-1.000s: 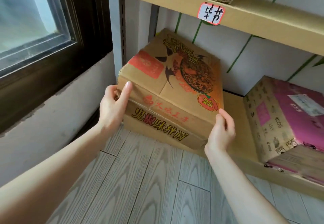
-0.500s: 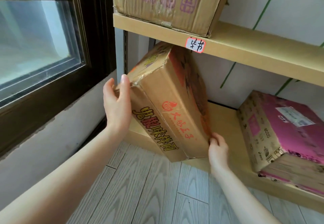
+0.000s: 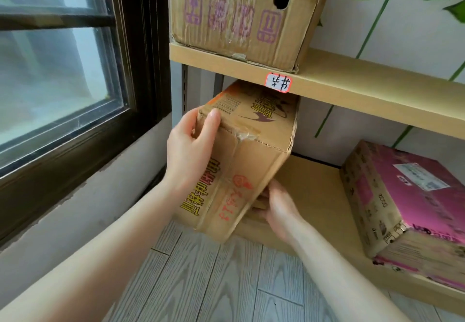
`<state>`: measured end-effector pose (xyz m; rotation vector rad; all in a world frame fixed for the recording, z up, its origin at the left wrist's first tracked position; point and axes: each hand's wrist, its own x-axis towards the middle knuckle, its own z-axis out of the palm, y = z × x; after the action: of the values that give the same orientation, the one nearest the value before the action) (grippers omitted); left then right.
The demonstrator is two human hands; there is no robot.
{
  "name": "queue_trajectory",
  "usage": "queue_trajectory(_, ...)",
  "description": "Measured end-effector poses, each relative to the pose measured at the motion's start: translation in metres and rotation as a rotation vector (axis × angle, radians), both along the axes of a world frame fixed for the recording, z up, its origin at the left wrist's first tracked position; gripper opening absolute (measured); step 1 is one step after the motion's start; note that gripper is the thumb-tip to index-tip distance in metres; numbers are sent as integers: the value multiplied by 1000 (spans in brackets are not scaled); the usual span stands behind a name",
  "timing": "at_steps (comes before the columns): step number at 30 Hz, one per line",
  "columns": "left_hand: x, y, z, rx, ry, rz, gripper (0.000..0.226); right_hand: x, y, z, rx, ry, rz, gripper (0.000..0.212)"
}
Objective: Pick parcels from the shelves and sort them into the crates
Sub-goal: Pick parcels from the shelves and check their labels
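Note:
A brown noodle carton (image 3: 241, 165) with yellow and red print stands tilted on end at the left of the bottom shelf (image 3: 317, 195), its top just under the shelf above. My left hand (image 3: 188, 150) grips its upper left corner, thumb over the top edge. At the carton's lower right side, my right hand (image 3: 279, 208) holds it with fingers tucked beneath. No crate is in view.
A pink parcel (image 3: 412, 206) with a white label lies on the bottom shelf at right. Another brown carton (image 3: 239, 17) sits on the upper shelf (image 3: 352, 87), which carries a handwritten tag (image 3: 278, 82). A dark-framed window (image 3: 63, 82) is at left; grey plank floor (image 3: 201, 284) lies below.
The carton has been turned from lying flat to standing on end and lifted off the shelf edge. My left hand rose to its top corner, my right hand slid underneath.

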<state>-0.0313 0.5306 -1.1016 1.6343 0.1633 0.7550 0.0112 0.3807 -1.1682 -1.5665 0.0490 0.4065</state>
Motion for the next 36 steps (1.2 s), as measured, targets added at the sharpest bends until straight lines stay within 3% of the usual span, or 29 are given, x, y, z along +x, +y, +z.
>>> queue_trajectory(4, -1, 4, -4, -52, 29, -10, 28, 12, -11, 31, 172, -59, -168, 71)
queue_trajectory(6, -2, 2, -5, -77, 28, -30, 27, 13, -10, 54, 198, -123, -95, 76)
queue_trajectory(9, -4, -4, -3, -62, 12, -62, 29, 9, -9, 68, 171, -161, -43, 51)
queue_trajectory(12, -11, -15, -2, 13, -33, -126, 26, 3, -22, 69, 308, -146, -120, 21)
queue_trajectory(17, -9, -34, -11, 219, 26, -234, 36, 8, -68, 57, 528, -69, -244, 34)
queue_trajectory(24, 4, -27, -58, 335, 444, -263, 43, 14, -105, 27, 624, 41, -403, 37)
queue_trajectory(26, 12, -17, -67, 428, 589, -200, 41, 12, -114, 15, 602, 22, -451, 31)
queue_trajectory(29, 19, -6, -71, 470, 791, -74, 56, 8, -125, -8, 538, 52, -524, 24)
queue_trajectory(33, 25, 4, -67, 383, 836, -13, 69, 1, -138, -33, 376, 148, -540, 23)
queue_trajectory(36, 29, 8, -68, 380, 884, -37, 67, -2, -143, -57, 175, 220, -559, 33)
